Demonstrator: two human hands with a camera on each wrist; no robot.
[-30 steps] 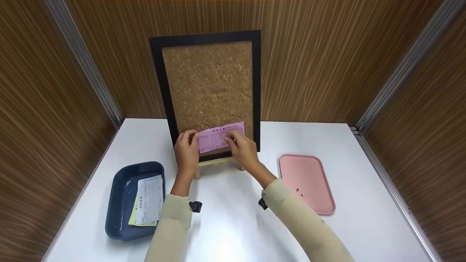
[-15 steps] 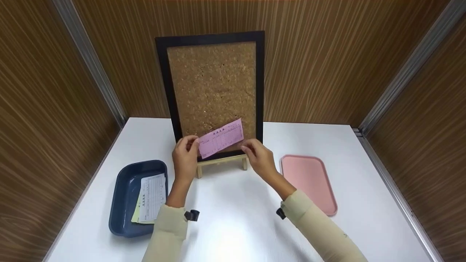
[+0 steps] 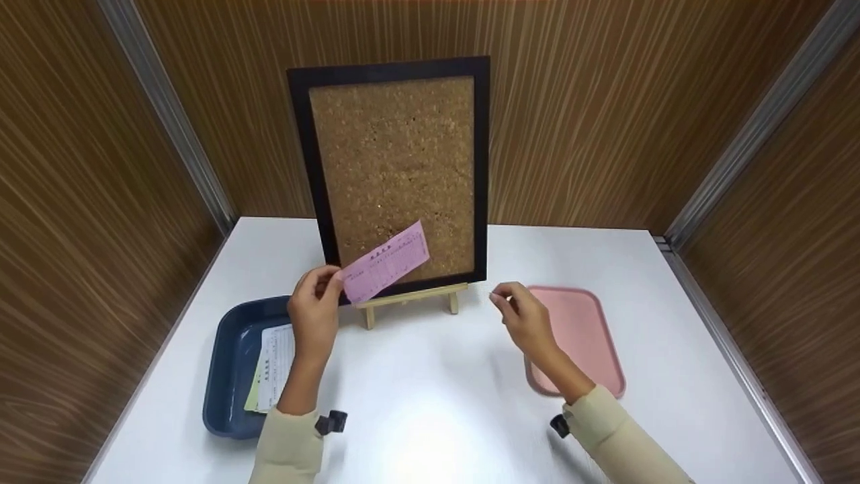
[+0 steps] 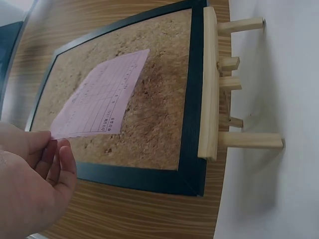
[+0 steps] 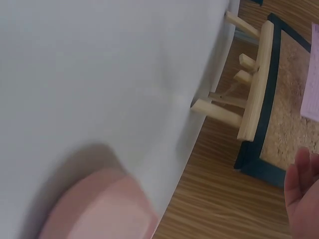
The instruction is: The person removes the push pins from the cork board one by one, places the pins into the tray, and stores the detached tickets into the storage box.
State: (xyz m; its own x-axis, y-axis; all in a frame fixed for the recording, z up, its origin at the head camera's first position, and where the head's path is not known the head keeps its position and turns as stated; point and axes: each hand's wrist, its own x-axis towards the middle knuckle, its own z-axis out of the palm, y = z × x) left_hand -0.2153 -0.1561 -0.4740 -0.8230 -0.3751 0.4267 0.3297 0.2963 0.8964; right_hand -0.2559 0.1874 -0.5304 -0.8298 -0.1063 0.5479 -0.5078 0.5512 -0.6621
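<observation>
My left hand [image 3: 314, 316] pinches the lower left end of a pink printed slip [image 3: 386, 262] between thumb and forefinger. Tilted, its right end raised, the slip overlaps the lower part of a black-framed corkboard [image 3: 403, 161]. In the left wrist view the slip [image 4: 99, 99] slants across the cork, gripped at one corner. My right hand [image 3: 527, 319] is beside the upper left of a pink tray [image 3: 581, 329], thumb and forefinger tips pinched together with a tiny pale speck at them. Its fingers [image 5: 303, 169] show at the right wrist view's edge. The hand and forearm cover part of the tray.
A small wooden easel [image 3: 410, 296] holds the corkboard upright on a white table [image 3: 430, 376]. At the left stands a dark blue basin [image 3: 228, 370] with white [image 3: 275, 356] and yellow-green slips, partly behind the left arm. Wood-patterned walls [image 3: 571, 121] enclose the table.
The pink slip has come away from the board, tilted, and moved left and down with my left hand. My right hand has left the slip and moved right and down to the tray.
</observation>
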